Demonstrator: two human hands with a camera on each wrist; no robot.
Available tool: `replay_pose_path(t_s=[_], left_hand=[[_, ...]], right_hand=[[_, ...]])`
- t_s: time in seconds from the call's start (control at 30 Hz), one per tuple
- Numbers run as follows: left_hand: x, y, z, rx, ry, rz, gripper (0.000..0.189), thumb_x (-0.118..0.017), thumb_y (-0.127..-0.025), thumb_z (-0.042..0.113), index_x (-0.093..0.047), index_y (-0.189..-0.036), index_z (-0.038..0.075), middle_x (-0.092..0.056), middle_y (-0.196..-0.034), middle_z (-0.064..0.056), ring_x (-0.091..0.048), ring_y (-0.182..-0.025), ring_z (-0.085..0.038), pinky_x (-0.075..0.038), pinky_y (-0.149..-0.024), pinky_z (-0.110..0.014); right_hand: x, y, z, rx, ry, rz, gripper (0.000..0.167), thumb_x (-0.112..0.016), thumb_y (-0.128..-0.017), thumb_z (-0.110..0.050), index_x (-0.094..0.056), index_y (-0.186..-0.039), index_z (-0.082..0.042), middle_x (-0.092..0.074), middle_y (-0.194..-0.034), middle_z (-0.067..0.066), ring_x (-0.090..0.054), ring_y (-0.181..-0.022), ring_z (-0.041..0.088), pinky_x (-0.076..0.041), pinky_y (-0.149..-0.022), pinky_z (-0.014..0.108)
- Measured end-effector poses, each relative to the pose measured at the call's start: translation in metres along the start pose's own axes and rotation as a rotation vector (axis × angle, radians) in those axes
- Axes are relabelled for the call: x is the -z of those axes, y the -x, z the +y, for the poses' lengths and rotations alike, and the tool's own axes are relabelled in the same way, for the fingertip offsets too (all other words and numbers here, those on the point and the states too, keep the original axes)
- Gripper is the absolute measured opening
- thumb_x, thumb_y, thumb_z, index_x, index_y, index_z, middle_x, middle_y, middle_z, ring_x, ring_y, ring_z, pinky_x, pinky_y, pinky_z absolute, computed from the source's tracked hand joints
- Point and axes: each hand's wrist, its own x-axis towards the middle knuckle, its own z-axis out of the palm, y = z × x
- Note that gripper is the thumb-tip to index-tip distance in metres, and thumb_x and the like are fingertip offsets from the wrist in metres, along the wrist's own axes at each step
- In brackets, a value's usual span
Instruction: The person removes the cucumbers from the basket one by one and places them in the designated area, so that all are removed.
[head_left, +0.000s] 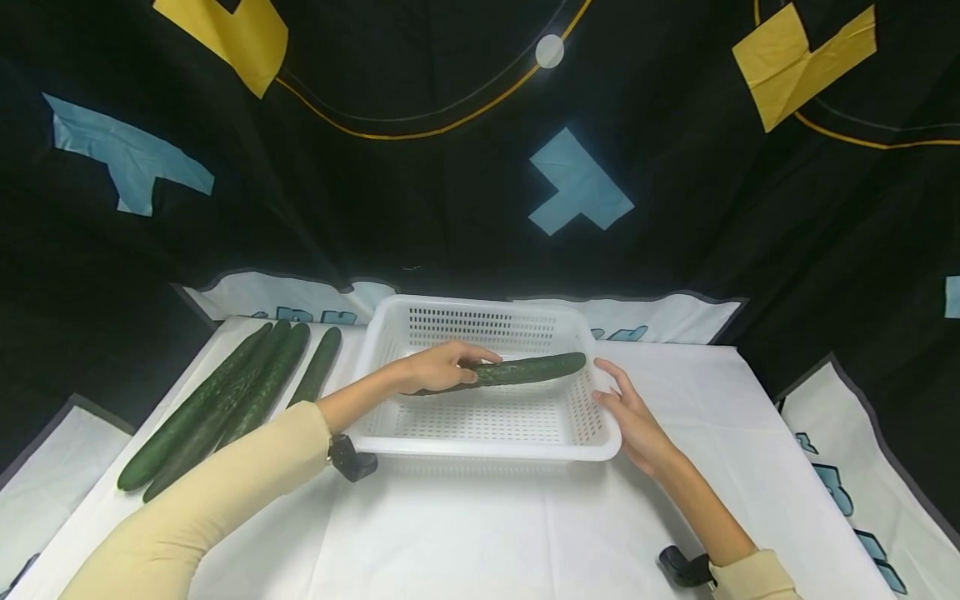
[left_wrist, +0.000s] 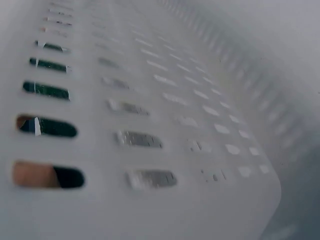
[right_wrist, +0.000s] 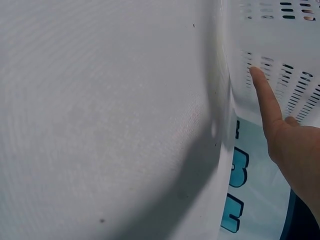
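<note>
A white slotted plastic basket (head_left: 480, 451) stands on the table. Inside it, a long dark green cucumber (head_left: 536, 369) lies lengthwise, its left part held by my left hand (head_left: 441, 367) with fingers and thumb around it. The left wrist view is filled by the basket's side wall (left_wrist: 150, 210), and through its slots appear bits of the green cucumber (left_wrist: 50, 91) and some skin. My right hand (head_left: 636, 423) touches the basket's right end from outside. In the right wrist view, that hand (right_wrist: 292, 142) has its index finger extended against the slotted wall (right_wrist: 245, 105).
Several more cucumbers (head_left: 217, 400) lie side by side left of the basket, partly behind my left sleeve (head_left: 202, 492). A white cloth (head_left: 450, 533) covers the table. Behind it hangs a black curtain (head_left: 420, 208) with blue and yellow patches.
</note>
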Motion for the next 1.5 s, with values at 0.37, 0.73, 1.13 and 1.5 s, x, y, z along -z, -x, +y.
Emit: replay_pose_path(t_s=[0.37,0.73,1.13,1.5], left_hand=[[0.008,0.007,-0.008,-0.012,0.120,0.013,0.049,-0.052,-0.097,-0.003,-0.054,-0.144,0.009,-0.046,-0.150,-0.010,-0.036,-0.142,-0.029,-0.035,-0.110,-0.050],[0.042,0.017,0.020,-0.081,0.170,0.260,0.052,-0.055,-0.098,0.000,-0.050,-0.148,0.015,-0.048,-0.149,-0.006,-0.044,-0.137,-0.027,-0.041,-0.107,-0.046],[0.093,0.080,0.034,-0.038,0.413,0.470,0.057,-0.053,-0.102,0.006,-0.038,-0.155,0.018,-0.028,-0.159,-0.013,-0.023,-0.147,-0.032,-0.012,-0.117,-0.057],[0.138,0.174,0.000,0.127,0.350,0.612,0.061,-0.052,-0.106,0.021,-0.025,-0.160,0.025,-0.006,-0.164,-0.018,-0.005,-0.150,-0.038,-0.006,-0.116,-0.060]], right_hand=[[-0.008,0.000,-0.003,-0.009,0.001,-0.013,0.060,-0.042,-0.106,-0.021,-0.013,-0.158,-0.025,-0.026,-0.156,0.021,-0.039,-0.136,0.043,-0.049,-0.095,0.038],[-0.002,0.004,-0.004,-0.021,0.007,0.006,0.060,-0.042,-0.107,-0.023,-0.012,-0.159,-0.026,-0.037,-0.150,0.021,-0.057,-0.117,0.028,-0.053,-0.084,0.033],[-0.007,0.005,-0.008,-0.008,0.001,0.003,0.063,-0.048,-0.106,-0.018,-0.015,-0.159,-0.022,-0.037,-0.152,0.020,-0.059,-0.115,0.026,-0.054,-0.082,0.034],[-0.009,0.005,-0.008,0.006,0.013,-0.001,0.062,-0.047,-0.106,-0.019,-0.015,-0.159,-0.021,-0.035,-0.154,0.019,-0.054,-0.122,0.032,-0.053,-0.085,0.034]])
